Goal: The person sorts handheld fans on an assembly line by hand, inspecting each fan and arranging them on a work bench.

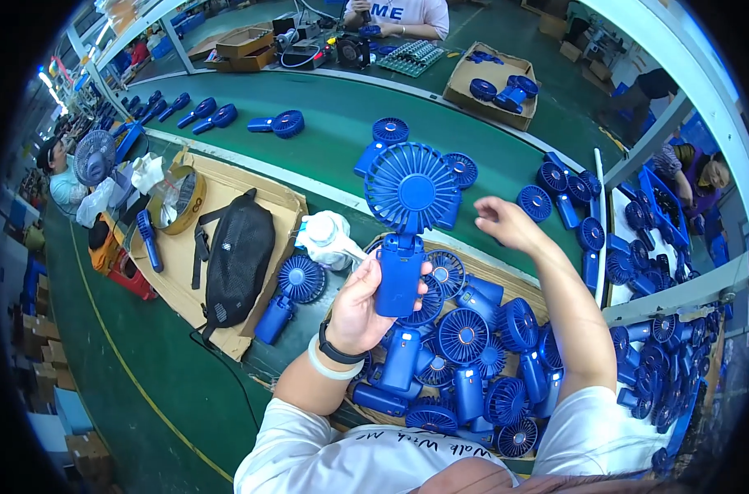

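A blue handheld fan [411,188] stands upright in my left hand [360,303], its round grille on top and its handle wrapped by my fingers. My right hand [508,224] is raised to the right of the fan, fingers loosely bent and apart, with nothing visible in it. Below both hands lies a heap of similar blue fans [462,335] over cardboard. A single blue fan [274,321] rests left of my left forearm. Behind the held fan, other fans [390,130] lie on the green conveyor belt [325,111]. A white object [329,239], partly hidden, sits beside my left hand.
A cardboard tray [284,202] on the left holds a black bag [241,259] and a tape roll [195,198]. Across the belt, a box [506,115] contains fans, and a person [407,16] works. More fans [662,354] fill the right side, by a metal frame post [646,136].
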The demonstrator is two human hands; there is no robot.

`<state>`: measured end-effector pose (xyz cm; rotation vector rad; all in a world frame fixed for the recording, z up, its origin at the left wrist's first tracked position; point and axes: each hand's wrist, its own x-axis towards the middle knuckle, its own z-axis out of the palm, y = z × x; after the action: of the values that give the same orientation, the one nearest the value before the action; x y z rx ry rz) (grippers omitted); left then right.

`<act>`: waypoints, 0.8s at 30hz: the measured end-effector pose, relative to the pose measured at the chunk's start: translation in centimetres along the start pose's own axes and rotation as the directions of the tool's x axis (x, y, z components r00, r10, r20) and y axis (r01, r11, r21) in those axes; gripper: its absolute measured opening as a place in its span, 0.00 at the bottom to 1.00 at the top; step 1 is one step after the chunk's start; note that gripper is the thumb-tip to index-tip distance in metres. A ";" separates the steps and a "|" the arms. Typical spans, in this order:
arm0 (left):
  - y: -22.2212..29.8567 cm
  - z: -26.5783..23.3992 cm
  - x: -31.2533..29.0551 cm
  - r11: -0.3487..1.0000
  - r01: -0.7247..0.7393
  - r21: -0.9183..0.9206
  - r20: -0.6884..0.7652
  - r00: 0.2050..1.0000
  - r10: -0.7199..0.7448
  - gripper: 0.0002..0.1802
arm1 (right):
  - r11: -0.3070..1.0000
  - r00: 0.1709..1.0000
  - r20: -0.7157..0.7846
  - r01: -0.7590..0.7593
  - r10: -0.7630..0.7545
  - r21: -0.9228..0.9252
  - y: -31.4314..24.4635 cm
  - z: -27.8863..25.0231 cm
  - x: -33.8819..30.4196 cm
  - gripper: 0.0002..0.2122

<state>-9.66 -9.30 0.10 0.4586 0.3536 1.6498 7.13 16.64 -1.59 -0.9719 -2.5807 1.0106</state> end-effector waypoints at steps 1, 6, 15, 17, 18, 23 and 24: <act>0.1 -0.1 -0.1 1.000 -0.013 0.009 -0.007 1.000 0.013 0.24 | 0.998 1.000 0.007 0.004 -0.004 -0.064 -0.5 1.0 1.0 0.19; 0.6 -0.6 -0.1 0.999 -0.042 0.027 -0.023 0.999 0.043 0.24 | 0.874 0.977 0.006 -0.187 0.212 -0.449 -3.6 4.9 2.9 0.28; 0.4 -0.1 0.4 0.993 -0.063 0.095 -0.086 0.994 0.071 0.24 | 0.856 0.943 0.152 -0.192 0.296 -0.481 -2.2 4.8 3.0 0.25; 0.1 -0.2 0.0 0.988 -0.052 0.146 -0.086 0.994 0.065 0.25 | 0.836 0.947 0.118 -0.200 0.298 -0.512 -1.2 4.3 2.3 0.22; 0.0 0.1 0.0 0.970 -0.031 0.240 -0.120 0.991 0.062 0.31 | 0.829 0.952 0.103 -0.194 0.288 -0.524 -0.3 4.0 2.0 0.21; -0.6 0.7 0.5 0.977 0.004 0.211 -0.108 0.994 0.019 0.41 | 0.784 0.972 -0.034 -0.209 0.234 -0.584 3.0 2.6 -1.5 0.19; -0.1 1.6 -0.2 0.979 0.034 0.200 -0.098 0.995 -0.014 0.39 | 0.793 0.971 -0.066 -0.225 0.229 -0.566 2.5 2.2 -2.2 0.23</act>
<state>-8.77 -9.51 1.47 0.5249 0.6000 1.6230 9.15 15.42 -4.79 -1.4426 -2.8810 0.2477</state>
